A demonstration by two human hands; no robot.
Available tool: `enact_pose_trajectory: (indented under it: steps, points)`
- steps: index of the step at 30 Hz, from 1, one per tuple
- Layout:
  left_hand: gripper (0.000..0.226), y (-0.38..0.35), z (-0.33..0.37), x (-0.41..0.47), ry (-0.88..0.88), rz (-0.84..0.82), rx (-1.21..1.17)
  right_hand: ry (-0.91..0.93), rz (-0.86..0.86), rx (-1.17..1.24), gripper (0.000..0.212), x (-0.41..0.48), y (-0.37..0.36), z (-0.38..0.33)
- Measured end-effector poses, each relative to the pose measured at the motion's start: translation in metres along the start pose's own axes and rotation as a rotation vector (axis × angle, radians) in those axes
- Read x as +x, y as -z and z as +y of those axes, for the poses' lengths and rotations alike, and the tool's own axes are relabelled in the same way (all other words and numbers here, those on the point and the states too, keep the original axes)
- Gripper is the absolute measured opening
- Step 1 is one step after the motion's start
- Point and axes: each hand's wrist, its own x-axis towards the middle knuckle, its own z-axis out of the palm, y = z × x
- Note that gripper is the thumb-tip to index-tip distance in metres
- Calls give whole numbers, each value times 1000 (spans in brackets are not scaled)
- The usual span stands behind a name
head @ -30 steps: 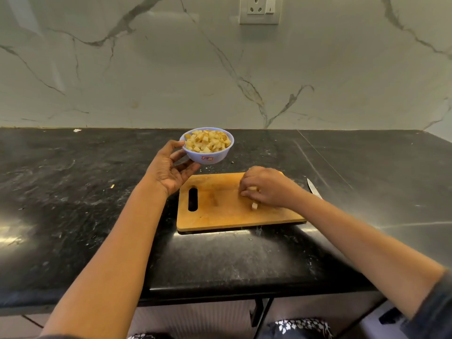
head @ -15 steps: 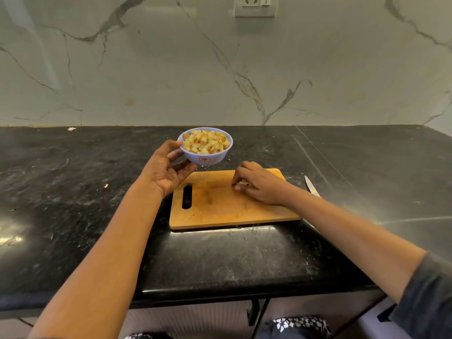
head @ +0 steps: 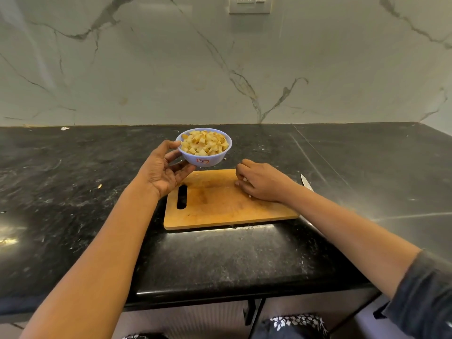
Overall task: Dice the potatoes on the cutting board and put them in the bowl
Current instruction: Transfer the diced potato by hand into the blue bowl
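Note:
A small pale blue bowl (head: 212, 159) heaped with diced potato (head: 205, 142) is held just above the far left corner of the wooden cutting board (head: 220, 204). My left hand (head: 163, 171) grips the bowl, thumb on the rim and fingers under its base. My right hand (head: 259, 183) lies on the board's far right part with fingers curled over a few pale potato bits, mostly hidden beneath it. The rest of the board's surface is bare.
A knife (head: 307, 182) lies on the black stone counter (head: 73, 192) right of the board, its blade partly hidden by my right forearm. Small scraps dot the counter. A marble wall with a socket (head: 249, 4) stands behind.
My right hand has moved from the board's near right area to its far right edge, gathering potato bits. The loose cube seen by the hand is gone from sight. The bowl stays held.

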Motion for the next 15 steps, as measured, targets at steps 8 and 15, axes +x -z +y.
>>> enact_pose_trajectory:
  steps: [8, 15]
  points:
    - [43, 0, 0, -1, -1, 2, 8, -198, 73, -42, 23, 6, -1, -21]
    - [42, 1, 1, -4, 5, 9, 55, -312, 130, -42, 19, 10, -3, -35]
